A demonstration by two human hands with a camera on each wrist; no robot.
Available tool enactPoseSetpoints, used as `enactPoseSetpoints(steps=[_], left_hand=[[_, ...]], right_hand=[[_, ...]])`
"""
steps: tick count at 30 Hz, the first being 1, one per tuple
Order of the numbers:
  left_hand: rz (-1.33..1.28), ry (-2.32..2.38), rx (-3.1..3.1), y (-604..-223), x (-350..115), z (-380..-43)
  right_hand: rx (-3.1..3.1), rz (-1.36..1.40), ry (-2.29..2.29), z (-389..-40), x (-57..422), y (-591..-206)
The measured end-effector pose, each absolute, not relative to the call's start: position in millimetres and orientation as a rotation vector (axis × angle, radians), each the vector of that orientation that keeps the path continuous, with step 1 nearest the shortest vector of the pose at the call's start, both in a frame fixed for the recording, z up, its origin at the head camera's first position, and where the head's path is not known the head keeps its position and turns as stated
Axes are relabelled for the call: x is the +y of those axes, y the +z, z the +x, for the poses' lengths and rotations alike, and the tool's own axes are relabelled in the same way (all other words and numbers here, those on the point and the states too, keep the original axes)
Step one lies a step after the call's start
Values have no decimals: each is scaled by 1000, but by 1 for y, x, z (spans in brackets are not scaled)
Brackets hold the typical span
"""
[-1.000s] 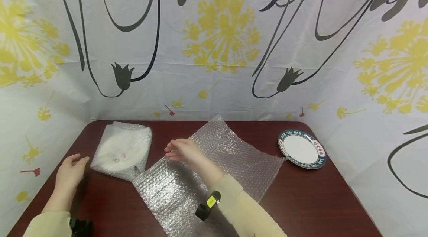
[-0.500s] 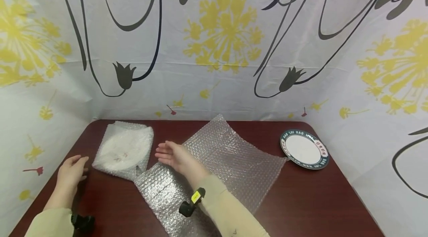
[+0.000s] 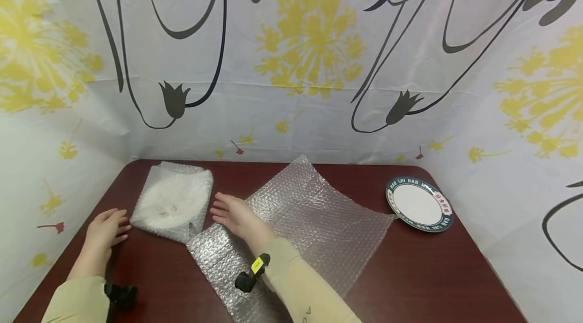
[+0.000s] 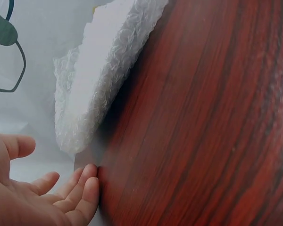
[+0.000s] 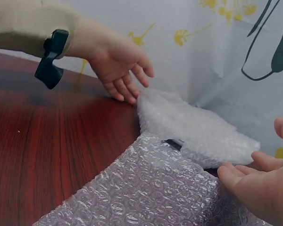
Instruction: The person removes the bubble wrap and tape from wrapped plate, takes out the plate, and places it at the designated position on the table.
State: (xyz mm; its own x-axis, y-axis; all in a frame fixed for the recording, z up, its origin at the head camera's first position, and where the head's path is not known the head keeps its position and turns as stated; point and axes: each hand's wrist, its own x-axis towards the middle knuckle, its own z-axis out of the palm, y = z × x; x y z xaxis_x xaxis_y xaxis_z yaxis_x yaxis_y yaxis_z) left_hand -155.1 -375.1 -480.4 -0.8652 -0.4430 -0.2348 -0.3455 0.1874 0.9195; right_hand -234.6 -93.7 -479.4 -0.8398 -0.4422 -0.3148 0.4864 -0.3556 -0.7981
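A flat bundle of bubble wrap lies at the back left of the table, with a pale round, plate-like shape showing through it. My left hand is at its left edge, fingers loosely bent and holding nothing. In the right wrist view the left hand's fingertips come up close to the bundle; contact is hard to tell. On the opposite side my right hand has its fingers extended, just short of the bundle's right edge, above a spread bubble wrap sheet.
A round plate with a dark green lettered rim lies at the back right, near the sheet's corner. The dark red wooden table ends at a patterned cloth backdrop behind and on both sides.
My right hand has moved left across the sheet toward the bundle. The left hand has come slightly right, nearer the bundle's other edge. The head view has shifted a little.
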Motion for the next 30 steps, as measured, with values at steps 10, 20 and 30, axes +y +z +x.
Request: enactPoseSetpoints(steps=[10,20,30], left_hand=[[799,-1853,-2372,-476,-371,-158],[710,-1915,-2467,-479,-375,-161],[742,-1923,-2477,-482,-374,-164]], right_hand=[[1293,52,-2163,-234,-103,-480],[1312,-11,-2077,-236,-107,-485],[1315,-56,-2035,-236,-109,-483]])
